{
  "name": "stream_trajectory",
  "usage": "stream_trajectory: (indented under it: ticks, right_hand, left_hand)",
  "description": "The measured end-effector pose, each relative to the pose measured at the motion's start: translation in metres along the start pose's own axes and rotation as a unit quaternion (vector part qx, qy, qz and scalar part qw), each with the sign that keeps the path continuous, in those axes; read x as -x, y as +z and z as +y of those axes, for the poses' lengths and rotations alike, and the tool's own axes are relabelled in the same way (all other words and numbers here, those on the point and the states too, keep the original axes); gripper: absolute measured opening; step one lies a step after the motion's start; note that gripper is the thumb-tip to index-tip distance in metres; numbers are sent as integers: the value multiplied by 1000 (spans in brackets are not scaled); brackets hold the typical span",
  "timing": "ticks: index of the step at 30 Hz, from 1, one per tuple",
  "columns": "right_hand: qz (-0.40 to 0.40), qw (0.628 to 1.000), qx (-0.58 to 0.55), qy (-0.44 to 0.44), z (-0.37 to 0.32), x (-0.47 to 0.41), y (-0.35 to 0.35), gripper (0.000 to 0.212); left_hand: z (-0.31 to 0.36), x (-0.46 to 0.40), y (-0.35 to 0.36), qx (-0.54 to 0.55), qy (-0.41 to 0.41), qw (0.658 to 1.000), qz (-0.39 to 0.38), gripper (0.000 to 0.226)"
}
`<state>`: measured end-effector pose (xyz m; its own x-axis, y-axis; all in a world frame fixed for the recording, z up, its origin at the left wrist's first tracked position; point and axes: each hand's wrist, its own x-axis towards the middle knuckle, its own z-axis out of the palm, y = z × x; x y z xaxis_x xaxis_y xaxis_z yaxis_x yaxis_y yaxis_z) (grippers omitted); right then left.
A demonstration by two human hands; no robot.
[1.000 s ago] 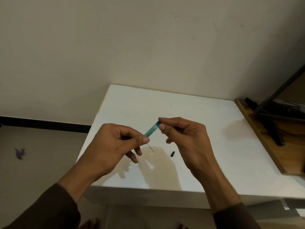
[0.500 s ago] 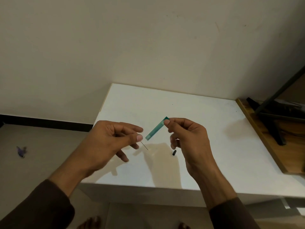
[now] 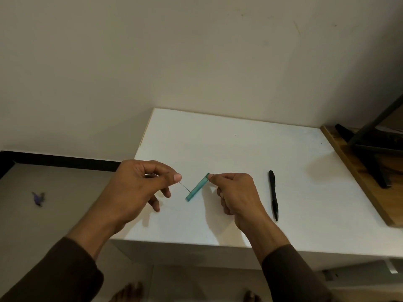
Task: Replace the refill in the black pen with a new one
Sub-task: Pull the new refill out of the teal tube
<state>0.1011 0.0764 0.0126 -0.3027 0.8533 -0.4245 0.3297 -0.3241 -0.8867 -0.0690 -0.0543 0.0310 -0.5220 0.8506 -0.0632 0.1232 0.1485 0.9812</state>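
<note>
A: Where's the black pen (image 3: 273, 194)?
B: On table (image 3: 229, 138), just right of right hand (image 3: 236, 196).
A: Fingers?
B: Right pinches teal tube (image 3: 197, 187) top; left hand (image 3: 139, 188) pinches thin refill (image 3: 184, 186), tip at tube.

Thin refill (image 3: 184, 186) end hidden in left grip (image 3: 139, 184) (too fine to read); sleeves cropped

Above the desk (image 3: 218, 138) near its front edge, the left hand (image 3: 135, 188) holds a thin refill (image 3: 185, 186) and the right hand (image 3: 235, 192) a sleeve (image 3: 197, 187), the two between the hands. The pen (image 3: 273, 194) lies on the desk right of the right hand, well short of the right edge.
</note>
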Motion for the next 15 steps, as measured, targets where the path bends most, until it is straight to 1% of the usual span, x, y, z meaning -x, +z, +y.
stream_trajectory:
  ticks: [2, 5, 7, 9, 11, 13, 15]
  right_hand:
    - [-6, 1000, -2, 1, 0, 0, -1, 21]
    - [-9, 1000, 12, -11, 0, 1, -4, 17]
    - [6, 999, 28, -45, -1, 3, -8, 15]
    - [44, 992, 67, -94, -4, 3, -16, 12]
    - [98, 978, 120, -137, -8, 2, -29, 10]
    - [144, 966, 144, -158, -10, -1, -49, 10]
    - [174, 960, 153, -160, -9, -4, -69, 10]
  left_hand:
    - [0, 0, 0, 1, 1, 1000, -5, 10]
    - [2, 1, 1, 5, 0, 1000, -12, 21]
    - [3, 1, 2, 2, -1, 1000, -14, 26]
    - [4, 2, 3, -1, -3, 1000, -15, 27]
    - [4, 2, 3, -8, -1, 1000, -18, 29]
    - [3, 2, 5, -14, -1, 1000, -22, 30]
    - [4, 2, 8, -19, -3, 999, -25, 31]
